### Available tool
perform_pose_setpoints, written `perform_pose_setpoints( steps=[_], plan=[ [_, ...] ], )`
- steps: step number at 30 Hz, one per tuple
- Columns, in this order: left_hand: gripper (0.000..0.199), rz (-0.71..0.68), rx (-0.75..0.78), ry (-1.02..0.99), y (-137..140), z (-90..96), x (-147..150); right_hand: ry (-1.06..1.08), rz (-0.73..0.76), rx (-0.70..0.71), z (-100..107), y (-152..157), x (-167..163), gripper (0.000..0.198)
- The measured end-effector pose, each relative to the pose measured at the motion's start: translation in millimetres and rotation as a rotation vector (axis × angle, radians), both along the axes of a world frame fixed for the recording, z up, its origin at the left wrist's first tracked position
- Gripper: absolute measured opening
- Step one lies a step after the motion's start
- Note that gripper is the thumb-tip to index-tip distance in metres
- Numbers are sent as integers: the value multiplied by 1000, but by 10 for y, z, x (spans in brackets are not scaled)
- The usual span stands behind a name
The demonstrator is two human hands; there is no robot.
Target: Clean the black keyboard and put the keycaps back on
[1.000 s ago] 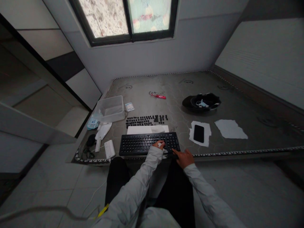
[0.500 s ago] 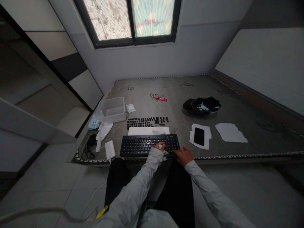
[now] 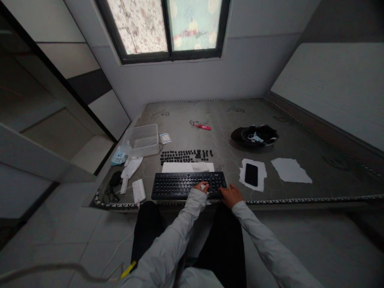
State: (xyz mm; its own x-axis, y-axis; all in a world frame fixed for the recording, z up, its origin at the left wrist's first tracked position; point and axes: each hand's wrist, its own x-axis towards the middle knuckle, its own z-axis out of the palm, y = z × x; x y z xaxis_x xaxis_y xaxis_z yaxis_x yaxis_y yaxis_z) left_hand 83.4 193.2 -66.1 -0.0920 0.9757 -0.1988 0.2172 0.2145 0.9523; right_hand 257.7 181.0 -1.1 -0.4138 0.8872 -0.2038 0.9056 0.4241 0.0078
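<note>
A black keyboard (image 3: 172, 186) lies at the near edge of the grey padded surface, with many of its key positions lacking caps. My left hand (image 3: 201, 187) is over its right half, fingers closed around a small crumpled white tissue (image 3: 203, 187). At the keyboard's lower right corner, my right hand (image 3: 232, 196) grips the edge, one digit lying over the keys; its other fingertips are partly hidden. Behind the keyboard lies a white sheet (image 3: 175, 167), and beyond that several loose black keycaps (image 3: 177, 155) are laid in rows.
To the right are a phone (image 3: 251, 175) on white paper, another paper (image 3: 291, 170) and a black cap (image 3: 255, 136). At left stand a clear plastic box (image 3: 142, 140), a white power strip (image 3: 138, 191) and a blue-white packet (image 3: 119, 155). A red item (image 3: 201, 126) lies farther back.
The view has tilted slightly. My right hand has shifted a little on the keyboard corner, and the tissue near my left hand shows less below the fingers.
</note>
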Motion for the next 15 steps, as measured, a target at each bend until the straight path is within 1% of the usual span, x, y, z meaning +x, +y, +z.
perform_pose_setpoints(
  steps=[6, 15],
  plan=[
    [24, -14, 38, 68, 3, 57, 0, 46, -7, -25, -12, 26, 62, 28],
    [24, -16, 61, 59, 0, -1, -4, 88, 7, -50, -14, 125, 167, 25]
  ],
)
